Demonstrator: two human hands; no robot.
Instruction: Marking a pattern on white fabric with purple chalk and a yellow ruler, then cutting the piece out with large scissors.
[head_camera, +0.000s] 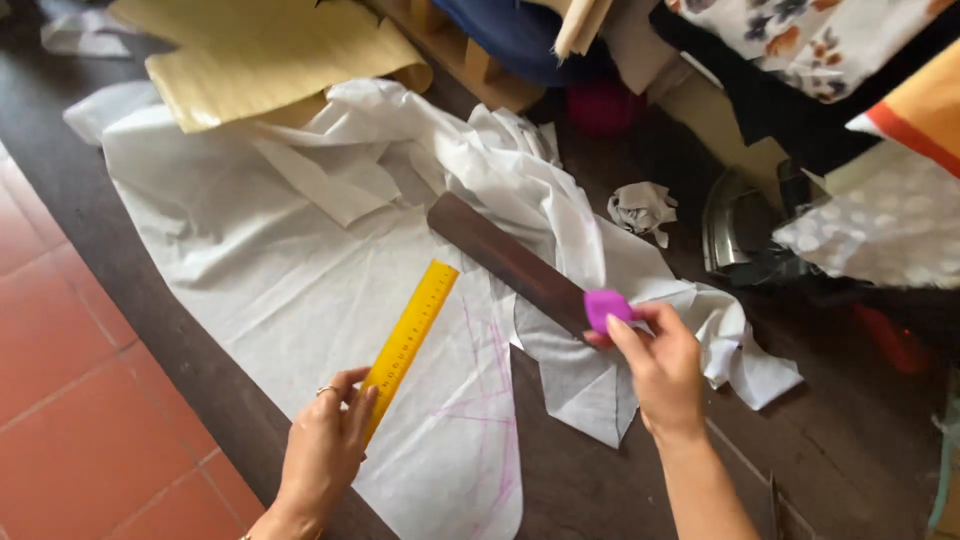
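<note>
1. Head view: left hand (325, 450) grasping yellow ruler (410, 335) on white interfacing (290, 270)
2. Right hand (660, 370) pinching purple tailor's chalk (606, 307)
3. Risk: slipping ruler on loose cloth, skewing lines

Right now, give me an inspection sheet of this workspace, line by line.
Surface: dark table, red tile floor at left.
Job's things: white fabric spread flat, purple chalk lines on it; yellow ruler; purple chalk.
Clutter: yellow paper, crumpled scrap, dark strip, iron, patterned cloths.
Grippers: left hand holds the ruler's lower end; right hand pinches the chalk.
Cables: nothing seen.
Surroundings: wooden frame, blue cloth at the top.
</note>
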